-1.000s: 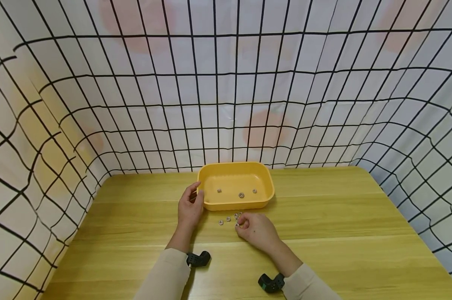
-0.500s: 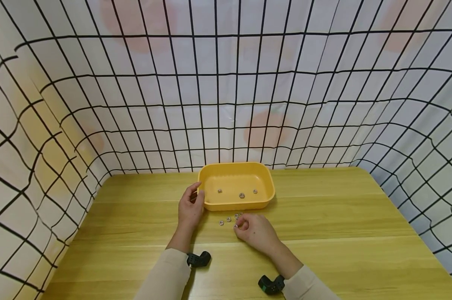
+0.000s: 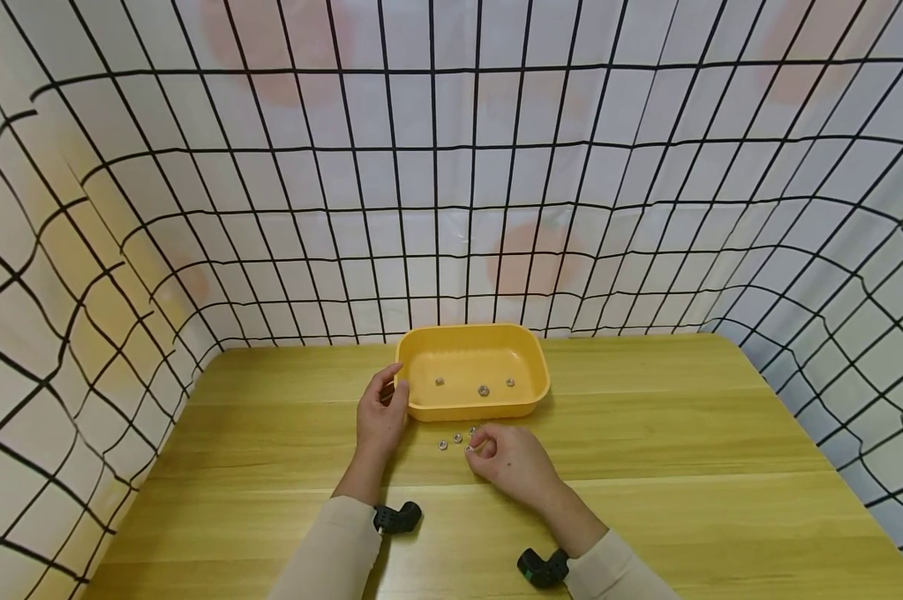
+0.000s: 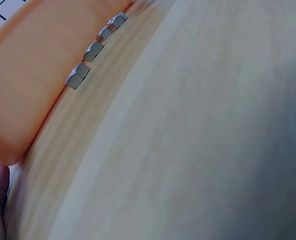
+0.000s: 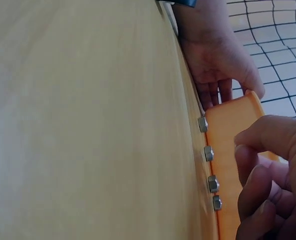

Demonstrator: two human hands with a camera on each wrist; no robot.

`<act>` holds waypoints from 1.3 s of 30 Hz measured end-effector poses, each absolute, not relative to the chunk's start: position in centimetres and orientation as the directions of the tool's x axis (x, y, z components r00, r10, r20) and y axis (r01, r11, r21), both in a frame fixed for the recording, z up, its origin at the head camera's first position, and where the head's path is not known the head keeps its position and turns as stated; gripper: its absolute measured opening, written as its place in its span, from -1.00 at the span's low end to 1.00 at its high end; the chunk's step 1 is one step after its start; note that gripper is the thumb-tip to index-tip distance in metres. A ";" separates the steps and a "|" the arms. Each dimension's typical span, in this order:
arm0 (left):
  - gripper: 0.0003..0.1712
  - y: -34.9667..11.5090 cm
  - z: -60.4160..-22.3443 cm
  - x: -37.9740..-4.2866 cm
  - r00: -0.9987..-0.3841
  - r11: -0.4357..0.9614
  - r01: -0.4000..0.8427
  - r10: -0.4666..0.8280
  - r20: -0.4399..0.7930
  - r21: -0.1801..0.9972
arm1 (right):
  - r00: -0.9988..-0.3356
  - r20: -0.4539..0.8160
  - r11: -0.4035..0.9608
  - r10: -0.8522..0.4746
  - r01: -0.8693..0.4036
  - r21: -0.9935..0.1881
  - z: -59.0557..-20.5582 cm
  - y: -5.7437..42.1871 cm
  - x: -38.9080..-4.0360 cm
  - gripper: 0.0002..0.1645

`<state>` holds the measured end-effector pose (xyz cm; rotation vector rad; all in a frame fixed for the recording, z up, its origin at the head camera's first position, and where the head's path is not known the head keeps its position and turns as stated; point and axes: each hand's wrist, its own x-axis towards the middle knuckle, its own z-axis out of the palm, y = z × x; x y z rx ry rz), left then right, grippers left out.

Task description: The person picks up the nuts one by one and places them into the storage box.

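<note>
My left hand (image 3: 379, 417) is at the left end of a yellow tray (image 3: 472, 412), its thumb and forefinger touching the rim while the fingers look relaxed. Inside the tray lie three metal nuts, one being the middle nut (image 3: 484, 391). Just in front of the tray, my right hand (image 3: 514, 460) pinches a small nut (image 3: 469, 450) between thumb and forefinger. In the right wrist view that nut cannot be made out behind the fingertips. Several more nuts rest in a row along the tray's front wall, including the leftmost nut (image 5: 202, 124); in the head view the right hand partly covers the row.
The tray stands near the back edge of a wooden table (image 3: 684, 433). A white curtain with black grid lines (image 3: 459, 175) surrounds the table at the back and both sides. Black wrist cameras, such as the left one (image 3: 397, 518), sit at both cuffs.
My right fingertips have shifted slightly left with the nut between them, and the hand now covers more of the row's right end. My left hand and the tray have stayed in place.
</note>
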<state>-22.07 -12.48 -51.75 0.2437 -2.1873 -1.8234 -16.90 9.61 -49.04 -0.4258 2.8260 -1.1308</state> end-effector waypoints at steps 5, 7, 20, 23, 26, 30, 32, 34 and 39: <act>-0.59 -12.5 -51.8 -22.1 -0.946 0.191 0.046 -0.307 0.104 0.981 | -0.962 0.056 0.695 -0.268 -0.233 -0.680 -48.6 9.6 -16.9 -0.91; -0.60 -12.5 -51.8 -22.1 -0.946 0.188 0.046 -0.306 0.103 0.981 | -0.962 0.058 0.697 -0.267 -0.234 -0.678 -48.3 9.6 -16.9 -0.91; -0.59 -12.5 -51.6 -22.1 -0.947 0.195 0.056 -0.301 0.115 0.979 | -0.963 0.070 0.696 -0.260 -0.237 -0.678 -47.2 9.8 -16.7 -0.91; -0.60 -12.6 -51.7 -22.1 -0.947 0.191 0.058 -0.301 0.115 0.980 | -0.965 0.060 0.686 -0.254 -0.223 -0.693 -47.0 9.8 -16.7 -0.91; -0.60 -12.6 -51.8 -22.2 -0.947 0.184 0.057 -0.302 0.112 0.981 | -0.968 0.047 0.678 -0.245 -0.206 -0.706 -46.8 9.8 -16.7 -0.91; -0.59 -12.6 -52.0 -22.2 -0.948 0.177 0.056 -0.300 0.108 0.983 | -0.974 0.035 0.673 -0.224 -0.181 -0.717 -46.5 9.8 -16.6 -0.90; -0.59 -12.6 -52.0 -22.2 -0.948 0.177 0.056 -0.299 0.108 0.983 | -0.976 0.033 0.669 -0.217 -0.173 -0.723 -46.3 9.9 -16.6 -0.89; -0.59 -12.6 -51.9 -22.2 -0.949 0.177 0.054 -0.298 0.106 0.983 | -0.977 0.036 0.665 -0.212 -0.171 -0.727 -46.1 9.9 -16.6 -0.88; -0.60 -12.6 -51.9 -22.1 -0.948 0.180 0.049 -0.302 0.102 0.982 | -0.977 0.048 0.665 -0.206 -0.175 -0.726 -45.9 10.0 -16.8 -0.88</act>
